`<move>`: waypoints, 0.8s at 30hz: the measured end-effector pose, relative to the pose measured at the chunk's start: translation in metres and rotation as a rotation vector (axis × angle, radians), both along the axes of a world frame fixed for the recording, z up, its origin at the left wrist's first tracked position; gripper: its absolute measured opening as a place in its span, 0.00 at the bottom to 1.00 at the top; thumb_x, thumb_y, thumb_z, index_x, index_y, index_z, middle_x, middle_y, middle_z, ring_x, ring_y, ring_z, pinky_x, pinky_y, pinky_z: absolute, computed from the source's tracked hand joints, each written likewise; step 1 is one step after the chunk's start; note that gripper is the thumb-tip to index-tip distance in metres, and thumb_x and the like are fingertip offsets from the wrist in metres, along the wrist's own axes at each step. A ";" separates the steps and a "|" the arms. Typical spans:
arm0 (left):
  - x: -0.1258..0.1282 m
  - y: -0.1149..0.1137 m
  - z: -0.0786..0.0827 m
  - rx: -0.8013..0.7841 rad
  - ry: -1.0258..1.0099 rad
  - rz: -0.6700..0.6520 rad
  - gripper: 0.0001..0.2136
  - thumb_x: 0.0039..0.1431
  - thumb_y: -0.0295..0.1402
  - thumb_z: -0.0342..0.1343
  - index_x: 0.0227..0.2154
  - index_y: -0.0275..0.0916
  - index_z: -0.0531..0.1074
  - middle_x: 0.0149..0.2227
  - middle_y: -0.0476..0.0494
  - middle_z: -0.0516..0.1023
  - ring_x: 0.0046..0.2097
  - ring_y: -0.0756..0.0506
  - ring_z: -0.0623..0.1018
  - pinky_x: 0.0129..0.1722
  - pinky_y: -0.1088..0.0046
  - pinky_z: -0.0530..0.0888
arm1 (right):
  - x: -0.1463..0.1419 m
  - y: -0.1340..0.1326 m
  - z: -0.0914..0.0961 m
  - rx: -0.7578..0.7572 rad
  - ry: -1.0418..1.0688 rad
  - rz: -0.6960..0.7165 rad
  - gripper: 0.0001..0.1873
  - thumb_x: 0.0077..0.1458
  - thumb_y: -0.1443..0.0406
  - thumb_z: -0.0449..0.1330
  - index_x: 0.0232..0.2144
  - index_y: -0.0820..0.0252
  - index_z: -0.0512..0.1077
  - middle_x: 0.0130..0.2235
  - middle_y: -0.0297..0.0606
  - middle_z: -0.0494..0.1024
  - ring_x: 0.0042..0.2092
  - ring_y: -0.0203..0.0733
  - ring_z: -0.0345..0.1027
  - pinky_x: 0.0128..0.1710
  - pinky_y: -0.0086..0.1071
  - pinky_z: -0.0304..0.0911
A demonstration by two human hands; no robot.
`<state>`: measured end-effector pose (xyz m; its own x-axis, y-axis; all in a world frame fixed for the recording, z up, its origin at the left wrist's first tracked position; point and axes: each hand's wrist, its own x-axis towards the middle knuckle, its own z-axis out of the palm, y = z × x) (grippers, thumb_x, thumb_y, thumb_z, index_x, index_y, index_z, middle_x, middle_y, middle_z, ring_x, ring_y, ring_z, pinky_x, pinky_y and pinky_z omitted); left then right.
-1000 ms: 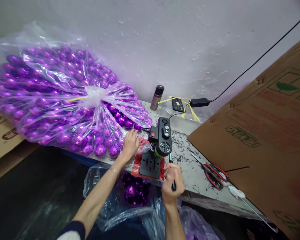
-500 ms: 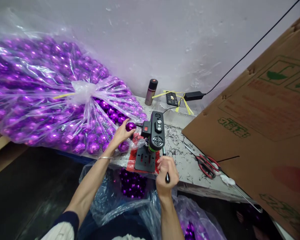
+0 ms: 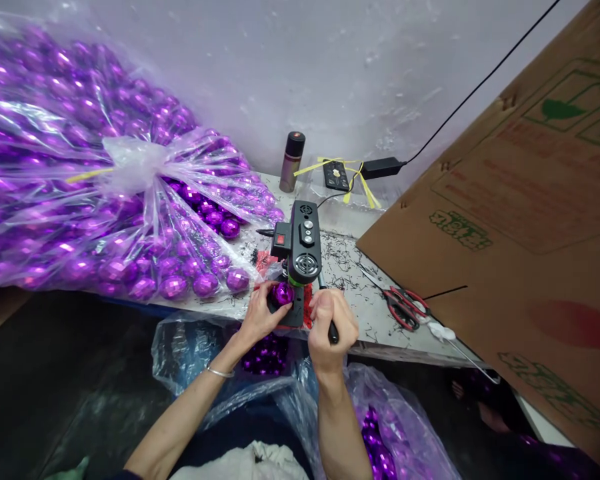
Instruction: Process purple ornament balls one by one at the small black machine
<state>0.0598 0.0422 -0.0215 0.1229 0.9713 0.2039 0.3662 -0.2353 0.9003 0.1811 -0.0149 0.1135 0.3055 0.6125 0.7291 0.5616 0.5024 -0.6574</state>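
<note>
One faceted purple ball [image 3: 283, 293], pinched by left hand [image 3: 261, 319] under black bench press [image 3: 304, 243]; right hand [image 3: 331, 319] clenches black lever [image 3: 333, 332]; full tied clear bag [image 3: 80, 167] at ten o'clock.

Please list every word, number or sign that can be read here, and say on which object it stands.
No text reads clearly.
Cardboard sheet: green characters, faint red lines and a green boxed pictogram, all too blurred.
Small machine: buttons, red switch, no legible label.
Purple ball in left hand, lever in right hand: no text visible.
</note>
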 end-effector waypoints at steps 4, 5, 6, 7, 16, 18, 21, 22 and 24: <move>-0.003 0.002 0.005 0.097 0.124 -0.061 0.24 0.56 0.39 0.67 0.53 0.40 0.69 0.50 0.38 0.79 0.52 0.36 0.80 0.53 0.54 0.77 | -0.001 -0.001 -0.004 0.010 -0.008 -0.009 0.18 0.67 0.72 0.51 0.24 0.56 0.62 0.26 0.30 0.67 0.30 0.32 0.65 0.31 0.30 0.60; -0.004 0.002 0.006 0.122 0.140 -0.078 0.23 0.57 0.38 0.67 0.54 0.40 0.69 0.50 0.38 0.80 0.52 0.36 0.80 0.53 0.55 0.77 | 0.000 -0.001 -0.005 0.011 -0.009 -0.007 0.18 0.67 0.73 0.51 0.24 0.56 0.62 0.26 0.30 0.67 0.30 0.32 0.65 0.31 0.30 0.60; -0.004 0.001 0.006 0.146 0.153 -0.096 0.23 0.58 0.38 0.67 0.54 0.40 0.68 0.50 0.38 0.80 0.52 0.36 0.80 0.53 0.56 0.77 | 0.000 -0.002 -0.006 0.008 -0.011 -0.005 0.18 0.67 0.73 0.51 0.24 0.56 0.62 0.26 0.30 0.67 0.30 0.32 0.65 0.31 0.30 0.60; -0.005 0.001 0.006 0.168 0.165 -0.111 0.23 0.58 0.38 0.67 0.54 0.41 0.68 0.51 0.38 0.80 0.52 0.36 0.80 0.53 0.56 0.77 | 0.000 -0.002 -0.007 0.004 -0.013 -0.004 0.17 0.67 0.73 0.51 0.24 0.56 0.62 0.27 0.30 0.68 0.30 0.33 0.65 0.31 0.30 0.60; -0.009 -0.003 0.008 0.253 0.217 -0.175 0.22 0.60 0.38 0.67 0.54 0.40 0.68 0.50 0.37 0.81 0.52 0.36 0.81 0.52 0.56 0.78 | 0.001 -0.004 -0.012 -0.002 -0.039 -0.014 0.17 0.67 0.72 0.50 0.25 0.56 0.63 0.27 0.32 0.68 0.30 0.34 0.65 0.31 0.31 0.61; -0.011 -0.003 0.012 0.217 0.236 -0.180 0.22 0.60 0.38 0.67 0.54 0.40 0.68 0.50 0.37 0.81 0.52 0.36 0.82 0.52 0.56 0.78 | 0.002 -0.004 -0.012 0.007 -0.038 -0.003 0.17 0.66 0.73 0.51 0.25 0.56 0.63 0.27 0.31 0.69 0.31 0.34 0.66 0.31 0.31 0.61; -0.014 0.000 0.016 0.168 0.247 -0.169 0.23 0.61 0.40 0.66 0.55 0.40 0.68 0.50 0.37 0.81 0.52 0.36 0.82 0.52 0.57 0.78 | 0.002 -0.005 -0.013 0.010 -0.036 -0.004 0.17 0.66 0.74 0.51 0.25 0.56 0.63 0.27 0.31 0.69 0.31 0.34 0.66 0.31 0.31 0.61; -0.014 0.001 0.016 0.162 0.246 -0.159 0.23 0.61 0.40 0.66 0.55 0.40 0.68 0.50 0.37 0.81 0.52 0.36 0.81 0.52 0.57 0.78 | 0.002 -0.005 -0.013 0.008 -0.037 -0.007 0.16 0.66 0.74 0.51 0.25 0.56 0.64 0.28 0.31 0.70 0.31 0.34 0.66 0.31 0.31 0.61; -0.012 0.004 0.013 0.165 0.246 -0.129 0.23 0.60 0.42 0.66 0.55 0.40 0.69 0.50 0.37 0.81 0.53 0.35 0.81 0.53 0.55 0.77 | 0.001 -0.005 -0.013 0.007 -0.036 -0.011 0.16 0.66 0.73 0.51 0.25 0.57 0.64 0.28 0.32 0.70 0.31 0.34 0.66 0.31 0.31 0.61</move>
